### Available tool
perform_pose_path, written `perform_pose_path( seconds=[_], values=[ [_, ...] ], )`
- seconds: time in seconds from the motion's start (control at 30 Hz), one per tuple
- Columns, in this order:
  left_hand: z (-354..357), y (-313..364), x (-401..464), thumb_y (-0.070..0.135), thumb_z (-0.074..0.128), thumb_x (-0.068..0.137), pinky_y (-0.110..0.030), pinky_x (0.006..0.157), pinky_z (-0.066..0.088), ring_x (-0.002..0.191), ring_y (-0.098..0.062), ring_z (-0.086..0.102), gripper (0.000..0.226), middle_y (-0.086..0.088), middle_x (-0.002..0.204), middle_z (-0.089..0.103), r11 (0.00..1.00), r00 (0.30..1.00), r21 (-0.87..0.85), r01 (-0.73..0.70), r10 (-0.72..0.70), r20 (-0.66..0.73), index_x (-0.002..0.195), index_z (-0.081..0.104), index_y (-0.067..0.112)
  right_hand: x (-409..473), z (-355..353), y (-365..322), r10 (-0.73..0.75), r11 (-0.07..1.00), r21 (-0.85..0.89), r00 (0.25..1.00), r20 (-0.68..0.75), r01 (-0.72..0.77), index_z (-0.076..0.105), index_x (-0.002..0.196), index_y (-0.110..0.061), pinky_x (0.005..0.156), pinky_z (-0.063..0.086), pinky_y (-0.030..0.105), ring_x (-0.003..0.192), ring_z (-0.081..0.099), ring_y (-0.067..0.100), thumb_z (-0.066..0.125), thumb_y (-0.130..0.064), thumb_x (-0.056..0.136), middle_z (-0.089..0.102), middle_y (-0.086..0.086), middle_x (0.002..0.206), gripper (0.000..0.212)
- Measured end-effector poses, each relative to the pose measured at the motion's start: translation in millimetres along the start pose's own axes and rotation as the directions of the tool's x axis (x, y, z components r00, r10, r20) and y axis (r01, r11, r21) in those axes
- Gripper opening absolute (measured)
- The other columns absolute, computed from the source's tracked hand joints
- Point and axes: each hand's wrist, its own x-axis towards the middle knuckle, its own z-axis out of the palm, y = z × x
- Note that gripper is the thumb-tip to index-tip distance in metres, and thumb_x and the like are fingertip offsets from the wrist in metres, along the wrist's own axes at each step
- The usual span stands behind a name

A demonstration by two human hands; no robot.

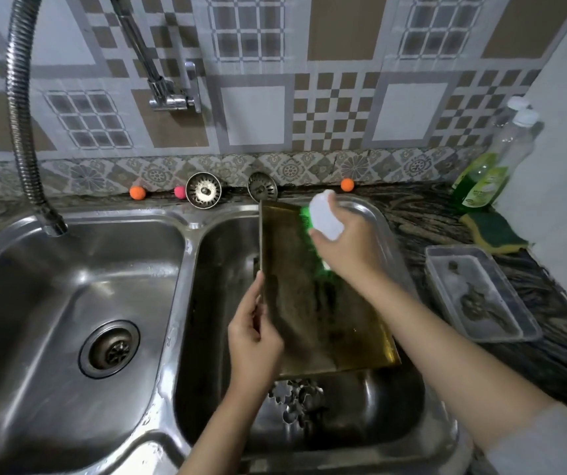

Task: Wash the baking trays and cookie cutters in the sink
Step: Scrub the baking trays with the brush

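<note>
So there's a double steel sink (186, 234) and all the action is in the right basin. A dark, brownish baking tray (309, 303) is tilted up in there, far edge leaning toward the back rim, near edge down over the basin floor. Left hand (253, 341) grips the tray's left edge, fingers curled round it with the thumb on the edge. Right hand (347, 248) is wrapped around a brush (324, 219) with a white handle and green bristles, and the bristles are pressed onto the upper right part of the tray. It's a bit blurry there, so can't make out the bristle shape well.

Cookie cutters (297, 401) sit in a little pile on the basin floor, just below the tray's near edge. Look like flower-ish shapes.

Left basin only has its drain (110, 349), with the hose tap (21, 114) hanging over its back corner. Two strainers (204, 190) lean on the tiled wall behind the sink. On the counter to the right: a clear tub (480, 293), a green and yellow sponge (496, 233) and two soap bottles (491, 173) in the corner
</note>
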Motion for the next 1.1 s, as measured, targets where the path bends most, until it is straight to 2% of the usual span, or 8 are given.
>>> perform_pose_path(
  seconds=[0.13,0.23,0.37,0.53,0.63,0.8,0.93,1.1],
  values=[
    [-12.7,-5.6,23.2,0.006,0.048,0.090,-0.049,0.100,0.047,0.116,-0.027,0.059,0.046,-0.011,0.123,0.064,1.000,0.991,0.025,-0.007,0.010,-0.133,0.132,0.054,0.024,-48.4,30.0,-9.8,-0.112,0.975,0.207,0.979,0.170,0.075,0.038,0.145,-0.022,0.092,0.039,0.014,0.120,0.053,0.011,0.069,-0.028,0.081,0.059,0.005,0.132,0.072],
    [-34.4,-5.9,33.1,0.002,0.044,0.090,-0.020,0.091,0.049,0.108,-0.023,0.062,0.046,-0.014,0.115,0.066,0.997,0.968,0.072,-0.022,0.039,-0.250,0.134,0.052,0.011,-73.3,23.5,13.5,-0.102,0.985,0.160,0.966,0.236,0.065,0.037,0.145,-0.026,0.086,0.045,0.019,0.111,0.060,0.019,0.070,-0.029,0.080,0.064,0.010,0.119,0.073],
    [-20.8,-6.2,12.3,0.003,0.050,0.090,-0.052,0.095,0.047,0.111,-0.039,0.058,0.049,-0.019,0.117,0.065,0.996,0.996,0.083,-0.036,0.042,-0.075,0.135,0.053,0.022,-16.5,17.8,15.4,0.007,0.995,0.094,0.996,0.092,-0.016,0.036,0.146,-0.023,0.087,0.045,0.021,0.116,0.056,0.019,0.069,-0.028,0.083,0.062,0.008,0.125,0.071],
    [-17.5,-7.3,21.0,0.005,0.047,0.092,-0.059,0.096,0.045,0.114,-0.039,0.057,0.045,-0.019,0.119,0.064,0.995,0.988,0.095,-0.035,0.048,-0.145,0.133,0.054,0.023,-31.4,32.4,-10.3,0.023,0.976,0.213,0.992,0.126,-0.050,0.043,0.142,-0.022,0.079,0.035,0.002,0.105,0.056,-0.003,0.073,-0.027,0.080,0.065,-0.002,0.122,0.069],
    [-40.0,-11.1,43.1,-0.003,0.041,0.094,-0.051,0.099,0.045,0.116,-0.036,0.057,0.045,-0.015,0.121,0.064,0.987,0.968,0.160,-0.001,0.041,-0.246,0.132,0.054,0.017,-76.0,28.8,5.7,-0.069,0.986,0.167,0.958,0.280,0.022,0.037,0.143,-0.033,0.066,0.040,0.005,0.077,0.054,-0.010,0.072,-0.027,0.080,0.068,-0.004,0.105,0.072],
    [-51.8,-9.6,39.8,-0.007,0.040,0.091,-0.009,0.080,0.046,0.085,-0.002,0.060,0.047,-0.012,0.105,0.066,0.984,0.975,0.176,-0.038,0.075,-0.211,0.134,0.050,0.009,-39.8,-16.4,11.4,-0.038,0.941,0.335,0.999,-0.027,0.045,0.048,0.138,-0.016,0.099,0.039,0.008,0.121,0.042,-0.007,0.079,-0.015,0.077,0.047,-0.018,0.132,0.068],
    [-48.8,-20.9,43.4,-0.007,0.039,0.094,-0.027,0.085,0.047,0.099,-0.033,0.059,0.048,-0.020,0.113,0.062,0.989,0.979,0.146,-0.011,0.040,-0.199,0.134,0.048,0.018,-29.4,-38.7,29.7,-0.036,0.959,0.279,0.997,-0.073,0.055,0.044,0.140,-0.024,0.096,0.039,0.006,0.129,0.042,0.000,0.077,-0.027,0.077,0.044,-0.014,0.138,0.071],
    [-30.0,-17.7,41.2,-0.007,0.037,0.094,-0.005,0.082,0.040,0.100,0.005,0.054,0.045,0.007,0.115,0.057,0.989,0.986,0.147,-0.019,0.043,-0.161,0.132,0.047,0.016,-53.5,-29.8,36.9,-0.051,0.916,0.401,0.989,0.138,-0.009,0.047,0.136,-0.029,0.109,0.040,0.032,0.118,0.053,-0.005,0.070,-0.041,0.074,0.059,-0.001,0.130,0.066]
  ],
)
